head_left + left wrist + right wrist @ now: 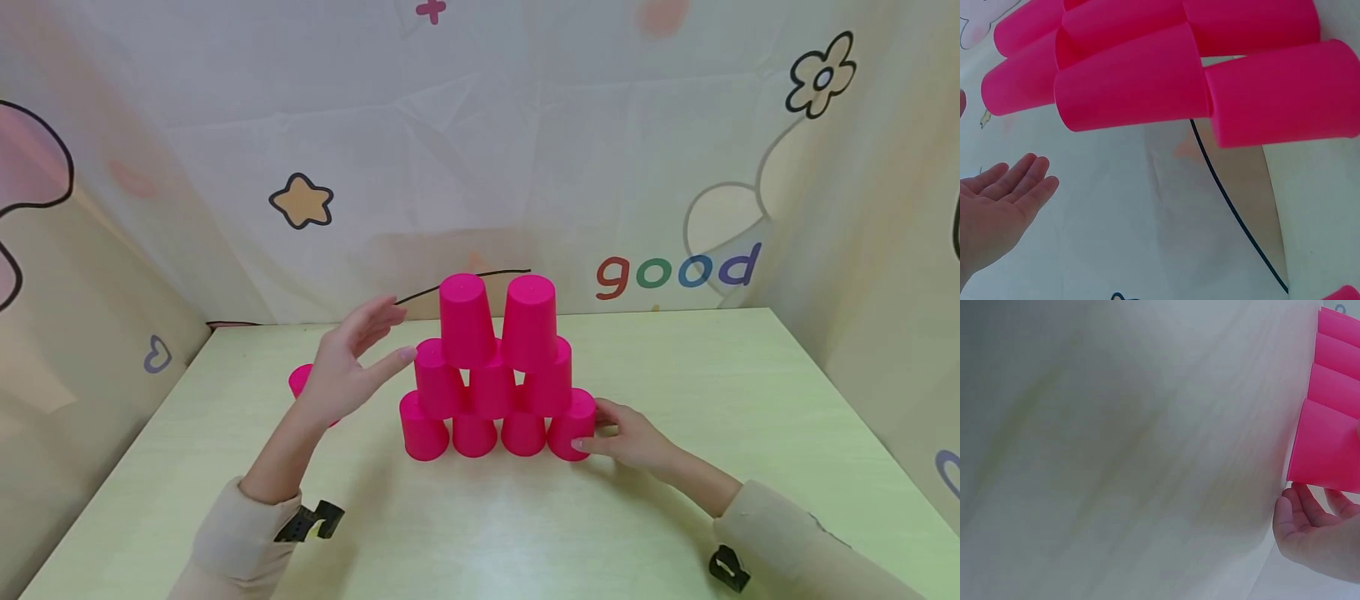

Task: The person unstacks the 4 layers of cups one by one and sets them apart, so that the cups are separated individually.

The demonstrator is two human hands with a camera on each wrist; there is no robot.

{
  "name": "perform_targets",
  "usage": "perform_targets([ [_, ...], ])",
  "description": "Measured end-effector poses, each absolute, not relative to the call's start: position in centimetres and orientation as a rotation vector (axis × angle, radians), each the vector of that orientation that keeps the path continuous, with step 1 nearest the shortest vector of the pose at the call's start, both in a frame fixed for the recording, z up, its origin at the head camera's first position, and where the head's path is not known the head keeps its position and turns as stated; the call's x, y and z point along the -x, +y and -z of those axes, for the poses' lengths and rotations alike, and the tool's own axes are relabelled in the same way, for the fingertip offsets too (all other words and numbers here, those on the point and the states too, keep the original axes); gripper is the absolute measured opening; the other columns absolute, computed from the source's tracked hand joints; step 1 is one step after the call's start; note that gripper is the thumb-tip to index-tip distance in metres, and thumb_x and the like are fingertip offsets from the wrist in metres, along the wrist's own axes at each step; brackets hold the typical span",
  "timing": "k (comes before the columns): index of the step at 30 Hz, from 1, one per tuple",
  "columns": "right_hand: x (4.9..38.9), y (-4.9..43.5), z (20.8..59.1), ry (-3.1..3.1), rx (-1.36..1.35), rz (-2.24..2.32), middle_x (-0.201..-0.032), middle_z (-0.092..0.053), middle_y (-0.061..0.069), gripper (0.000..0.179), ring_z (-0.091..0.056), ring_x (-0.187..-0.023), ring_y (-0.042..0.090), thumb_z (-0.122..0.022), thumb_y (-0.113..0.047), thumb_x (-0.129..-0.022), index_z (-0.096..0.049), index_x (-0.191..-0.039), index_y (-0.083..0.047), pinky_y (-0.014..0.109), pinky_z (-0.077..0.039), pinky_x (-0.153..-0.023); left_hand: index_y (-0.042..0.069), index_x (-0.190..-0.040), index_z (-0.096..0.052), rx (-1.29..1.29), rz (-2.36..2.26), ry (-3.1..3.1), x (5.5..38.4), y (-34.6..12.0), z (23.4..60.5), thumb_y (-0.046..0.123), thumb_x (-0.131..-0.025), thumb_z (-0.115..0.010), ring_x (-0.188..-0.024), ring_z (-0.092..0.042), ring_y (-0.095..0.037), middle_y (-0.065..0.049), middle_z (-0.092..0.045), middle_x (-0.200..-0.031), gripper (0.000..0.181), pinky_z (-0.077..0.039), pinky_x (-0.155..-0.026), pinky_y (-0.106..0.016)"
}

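Pink cups, all upside down, form a stack with several in the bottom row, three in the middle row (491, 387) and two on top (465, 321). At the stack's upper left, my left hand (348, 367) is raised with its fingers extended and thumb apart, holding nothing. In the left wrist view a gap shows between that hand (1000, 209) and the cups (1135, 81). Low on the right, my right hand (630, 437) holds the end cup of the bottom row (572, 421), thumb across its front and fingers at its far side.
Another pink cup (299, 377) stands on the table to the left, mostly hidden behind my left hand. A pale table (480, 533) lies under everything. A printed cloth (480, 167) hangs behind and at both sides.
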State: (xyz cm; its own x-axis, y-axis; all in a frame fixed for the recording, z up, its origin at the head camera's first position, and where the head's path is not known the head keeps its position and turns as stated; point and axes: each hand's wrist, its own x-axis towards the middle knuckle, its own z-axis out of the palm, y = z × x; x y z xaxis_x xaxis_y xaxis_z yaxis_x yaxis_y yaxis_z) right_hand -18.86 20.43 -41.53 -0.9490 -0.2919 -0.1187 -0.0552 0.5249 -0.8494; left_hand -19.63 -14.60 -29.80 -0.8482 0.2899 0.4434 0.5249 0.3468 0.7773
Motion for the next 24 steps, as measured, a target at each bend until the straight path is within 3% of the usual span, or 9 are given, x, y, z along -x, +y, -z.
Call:
perform_targets([
  [24, 18.7, 20.2, 41.5, 2.527, 0.270, 1.394, -0.112, -0.056, 0.009, 0.063, -0.051, -0.102, 0.026, -0.075, -0.028, -0.073, -0.048, -0.126, -0.005, 0.040, -0.049, -0.078, 0.009, -0.137, -0.038, 0.710, 1.627, -2.325, 19.6, -10.7, 27.2, 0.012, -0.079, -0.069, -0.117, -0.047, -0.018, -0.006, -0.049, -0.128, 0.065, -0.041, -0.096, -0.035],
])
